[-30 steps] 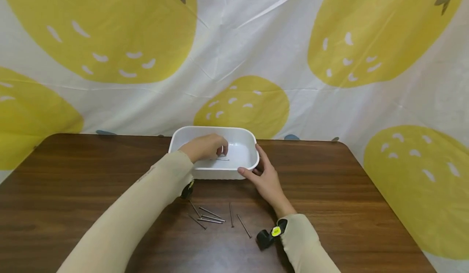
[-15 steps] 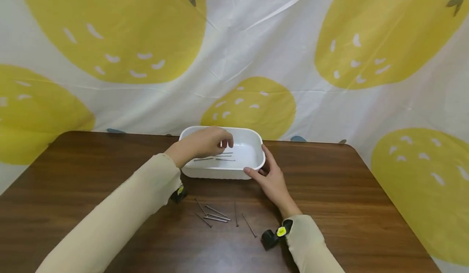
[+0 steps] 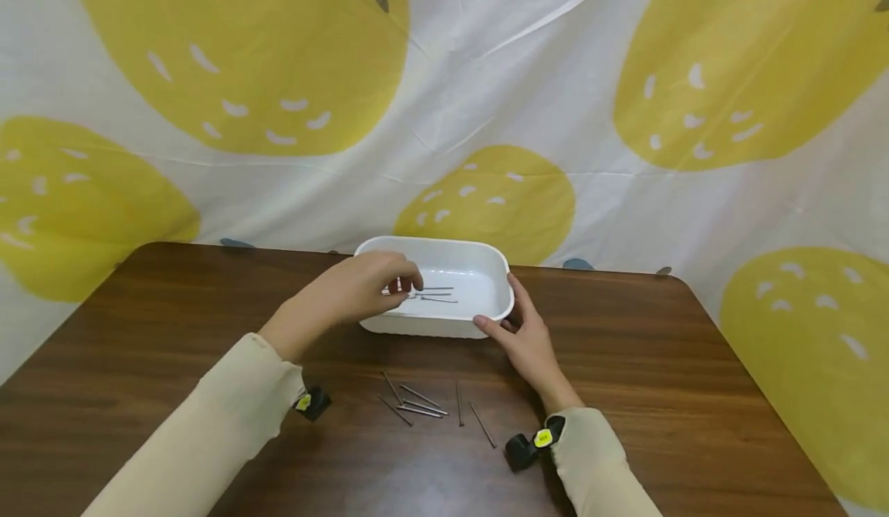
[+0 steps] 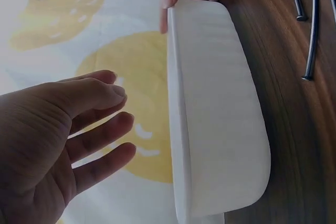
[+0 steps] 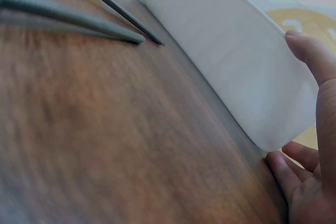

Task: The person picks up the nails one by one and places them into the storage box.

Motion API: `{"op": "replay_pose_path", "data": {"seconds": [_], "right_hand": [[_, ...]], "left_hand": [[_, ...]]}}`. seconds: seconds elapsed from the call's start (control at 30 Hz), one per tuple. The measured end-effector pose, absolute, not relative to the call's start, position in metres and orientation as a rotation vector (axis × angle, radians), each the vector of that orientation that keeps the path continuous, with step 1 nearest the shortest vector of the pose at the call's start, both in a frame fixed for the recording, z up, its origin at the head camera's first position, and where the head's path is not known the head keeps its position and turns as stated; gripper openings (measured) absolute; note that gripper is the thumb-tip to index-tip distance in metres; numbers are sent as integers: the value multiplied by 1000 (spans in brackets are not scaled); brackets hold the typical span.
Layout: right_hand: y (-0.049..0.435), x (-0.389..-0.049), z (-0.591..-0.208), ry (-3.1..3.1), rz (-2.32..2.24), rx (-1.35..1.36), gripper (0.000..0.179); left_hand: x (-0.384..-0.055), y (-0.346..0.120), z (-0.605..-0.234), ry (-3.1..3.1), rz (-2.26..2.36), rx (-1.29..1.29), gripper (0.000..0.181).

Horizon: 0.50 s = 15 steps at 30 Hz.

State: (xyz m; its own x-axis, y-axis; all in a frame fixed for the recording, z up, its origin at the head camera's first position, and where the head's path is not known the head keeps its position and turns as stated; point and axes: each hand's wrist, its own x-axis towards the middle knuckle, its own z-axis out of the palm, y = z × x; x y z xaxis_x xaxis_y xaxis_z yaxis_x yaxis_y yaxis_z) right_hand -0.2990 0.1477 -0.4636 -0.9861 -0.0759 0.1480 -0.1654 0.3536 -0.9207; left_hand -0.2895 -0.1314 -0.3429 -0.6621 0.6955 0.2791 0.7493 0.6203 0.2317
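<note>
I have the left hand [image 3: 350, 289] hovering over the left part of a white, rounded-rectangular tray [image 3: 424, 326], its grip slack: fingers loosely bent and parted, holding nothing. My right hand [image 3: 525, 341] keeps a firmer grip, thumb on the near right rim, fingers curled around the tray's right end. The tray sits on the far part of the brown wood-grain worktop [image 3: 639, 363]. Thin grey metal nails [image 3: 441, 299] lie inside; loose grey metal nails [image 3: 424, 407] lie scattered nearer me.

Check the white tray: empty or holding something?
Not empty: the head view shows several nails lying inside the white tray, near the left hand.
</note>
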Motion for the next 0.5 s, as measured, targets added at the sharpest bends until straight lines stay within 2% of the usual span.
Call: {"op": "replay_pose_path", "data": {"seconds": [0.3, 0.5], "right_hand": [[149, -299, -464, -2521, 1734, 234, 93], [149, -300, -465, -2519, 1736, 244, 93]], "left_hand": [[-264, -132, -355, -2638, -680, -1233, 16], [-250, -131, -358, -2700, -784, -1159, 19]]}}
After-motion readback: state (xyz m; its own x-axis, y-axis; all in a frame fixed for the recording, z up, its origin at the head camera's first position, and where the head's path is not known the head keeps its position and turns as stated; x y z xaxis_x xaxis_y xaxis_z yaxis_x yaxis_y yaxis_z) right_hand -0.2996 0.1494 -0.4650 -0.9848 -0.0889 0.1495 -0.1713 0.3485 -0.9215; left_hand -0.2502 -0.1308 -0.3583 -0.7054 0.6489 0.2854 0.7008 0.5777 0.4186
